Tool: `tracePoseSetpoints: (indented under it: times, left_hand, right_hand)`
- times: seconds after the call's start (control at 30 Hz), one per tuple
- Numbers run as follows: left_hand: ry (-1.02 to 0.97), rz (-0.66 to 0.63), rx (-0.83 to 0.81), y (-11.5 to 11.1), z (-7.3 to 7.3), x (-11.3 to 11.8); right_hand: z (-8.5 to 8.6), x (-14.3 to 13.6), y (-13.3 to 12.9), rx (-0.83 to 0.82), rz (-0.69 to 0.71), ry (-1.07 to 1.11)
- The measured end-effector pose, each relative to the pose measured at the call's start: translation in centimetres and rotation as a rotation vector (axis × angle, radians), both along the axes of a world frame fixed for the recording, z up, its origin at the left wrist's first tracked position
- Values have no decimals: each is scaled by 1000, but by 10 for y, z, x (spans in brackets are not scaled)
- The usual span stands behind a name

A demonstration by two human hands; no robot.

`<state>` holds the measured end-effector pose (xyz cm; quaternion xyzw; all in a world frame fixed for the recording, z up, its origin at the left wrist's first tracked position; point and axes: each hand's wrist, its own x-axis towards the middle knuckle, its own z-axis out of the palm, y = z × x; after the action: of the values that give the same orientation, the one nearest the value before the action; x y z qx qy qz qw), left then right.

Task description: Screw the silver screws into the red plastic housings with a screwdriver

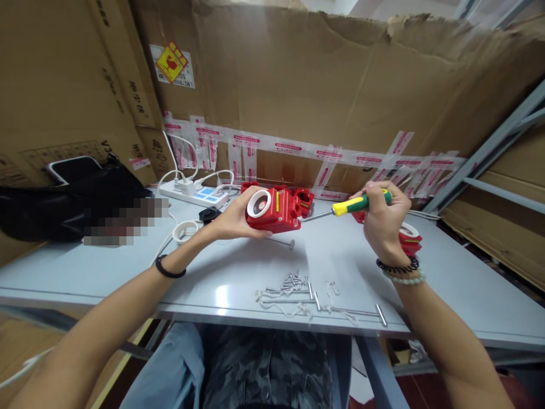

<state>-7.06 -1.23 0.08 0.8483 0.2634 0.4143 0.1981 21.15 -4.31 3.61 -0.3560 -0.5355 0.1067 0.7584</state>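
Bare grey table (447, 295) at lower left and lower right of frame gives open passage. Centre foreground blocked by scattered metal pins (306, 292); black bag (76, 199) fills far left, power strip (198, 196) with cables crowds upper centre-left. Cardboard wall (340, 85) closes the back edge.

Bare forearms, black wristband (169, 270), beaded bracelets (400, 271)

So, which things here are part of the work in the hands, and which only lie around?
In use:
left hand holding red device
right hand holding screwdriver, tip at the device
screws on the table

Lying about:
power strip
black bag
tape roll
cardboard
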Motion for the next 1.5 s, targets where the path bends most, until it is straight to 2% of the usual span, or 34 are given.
tracePoseSetpoints:
  times: [0.37,0.63,1.0,1.23,1.5]
  left_hand:
    - [20,-7,-65,-1,1,-1]
    - [18,-3,-81,-2,2,-1]
    - [7,-7,-64,-2,3,0]
    - [-8,30,40,3,0,-2]
    - [-12,173,384,4,0,-1]
  right_hand:
    - [1,4,1,78,-88,-37]
    - [2,0,-1,59,-62,-14]
    - [0,-2,-7,118,-136,-119]
    - [2,-10,-19,108,-158,-160]
    - [4,-3,-11,196,-291,-103]
